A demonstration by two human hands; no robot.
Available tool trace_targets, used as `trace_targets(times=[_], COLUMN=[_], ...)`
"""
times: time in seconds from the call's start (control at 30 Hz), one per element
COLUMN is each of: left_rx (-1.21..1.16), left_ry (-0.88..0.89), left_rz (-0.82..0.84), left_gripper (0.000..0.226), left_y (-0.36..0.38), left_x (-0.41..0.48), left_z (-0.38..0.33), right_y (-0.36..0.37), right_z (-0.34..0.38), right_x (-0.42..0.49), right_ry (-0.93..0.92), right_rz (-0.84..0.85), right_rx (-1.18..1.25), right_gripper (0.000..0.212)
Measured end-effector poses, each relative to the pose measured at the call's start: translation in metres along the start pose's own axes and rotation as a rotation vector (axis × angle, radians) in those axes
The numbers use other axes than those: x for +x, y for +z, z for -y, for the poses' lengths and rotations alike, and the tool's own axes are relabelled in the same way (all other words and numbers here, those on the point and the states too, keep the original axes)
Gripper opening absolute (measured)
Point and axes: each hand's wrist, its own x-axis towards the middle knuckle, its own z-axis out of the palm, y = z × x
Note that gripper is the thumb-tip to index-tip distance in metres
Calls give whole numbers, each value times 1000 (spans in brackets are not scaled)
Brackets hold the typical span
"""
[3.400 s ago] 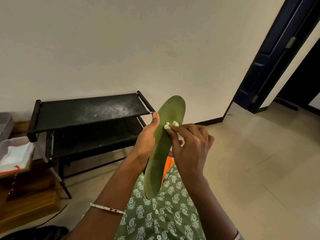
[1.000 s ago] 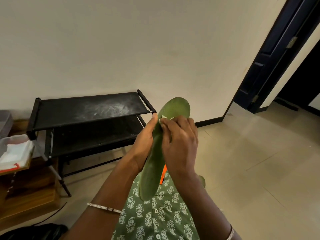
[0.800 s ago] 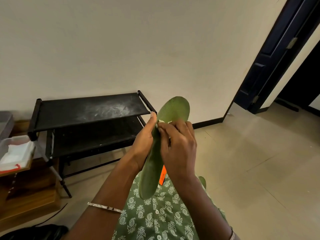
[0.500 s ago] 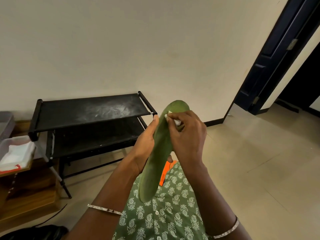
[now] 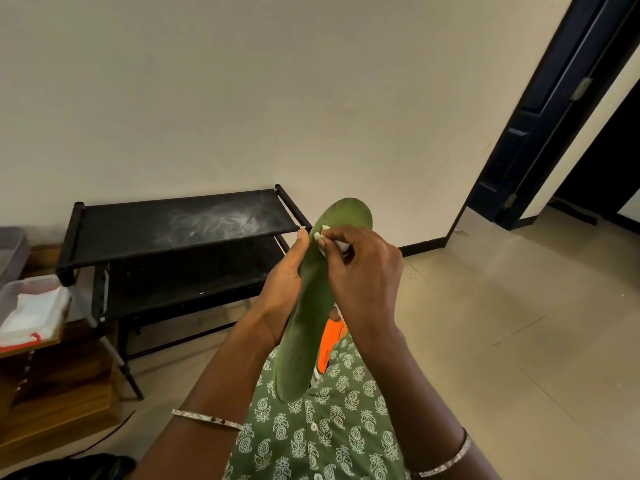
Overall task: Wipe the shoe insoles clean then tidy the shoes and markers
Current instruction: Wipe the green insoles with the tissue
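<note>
A long green insole [image 5: 304, 327] stands nearly upright in front of my chest, toe end up. My left hand [image 5: 282, 289] grips its left edge around the middle, thumb along the rim. My right hand [image 5: 360, 271] pinches a small white wad of tissue [image 5: 325, 232] and presses it against the insole's upper part. An orange piece [image 5: 330, 341] shows behind the insole's lower half; I cannot tell what it is. No shoes or markers are plainly in view.
A black two-tier shoe rack [image 5: 180, 233] stands against the wall at left, its top dusty. A clear box with white cloth [image 5: 33, 310] sits on a wooden stand at far left. A dark door [image 5: 554, 109] opens at right. Tiled floor [image 5: 519, 323] spreads to the right.
My right hand has kept rubbing the tissue over the insole's upper part, sliding up and towards its left edge. The insole has tilted slightly. My left hand keeps its grip.
</note>
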Motion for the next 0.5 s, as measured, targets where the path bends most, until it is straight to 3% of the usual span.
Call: trace_targets(times=[0.23, 0.5], left_rx=[-19, 26], left_ry=[-10, -28], left_rz=[2, 2], left_gripper=[62, 53], left_y=[-5, 1], left_x=[1, 0], left_z=[-1, 0], right_y=[3, 3], right_z=[12, 3], right_x=[-22, 8], right_ry=[-2, 44], right_rz=[89, -27], right_rx=[69, 20], right_gripper=[8, 3])
